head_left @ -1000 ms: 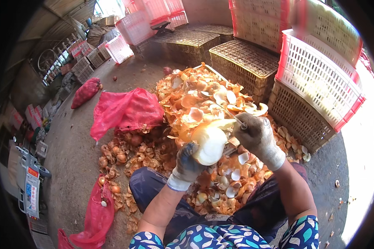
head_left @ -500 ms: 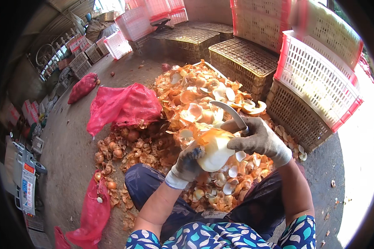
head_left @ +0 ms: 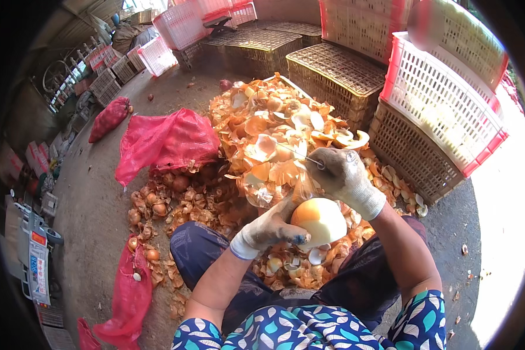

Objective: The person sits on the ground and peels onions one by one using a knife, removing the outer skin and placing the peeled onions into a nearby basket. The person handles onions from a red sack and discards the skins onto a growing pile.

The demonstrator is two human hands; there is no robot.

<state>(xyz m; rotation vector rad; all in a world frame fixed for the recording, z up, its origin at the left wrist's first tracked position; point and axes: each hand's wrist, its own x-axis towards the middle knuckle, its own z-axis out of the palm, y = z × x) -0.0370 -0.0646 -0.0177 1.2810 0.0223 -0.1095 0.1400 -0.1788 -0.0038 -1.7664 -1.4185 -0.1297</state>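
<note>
A large onion, mostly bared to pale white with some orange-brown skin on one side, rests in the gloved fingers of my left hand. My right hand, also gloved, is closed around a curved knife, whose blade shows nearly edge-on and points up to the left. A strip of onion skin stretches between the onion and my right hand. Beyond and beneath both hands lies a heap of onion peelings. My right fingertips are partly hidden.
Whole onions lie left of the heap beside a red mesh sack. Another red sack lies at lower left, and a filled one farther off. Brown crates and a white-and-red crate holding pale onions stand behind and right.
My right hand has lifted slightly away from the onion, drawing skin out. The onion has turned in my left hand, and the knife blade now shows edge-on.
</note>
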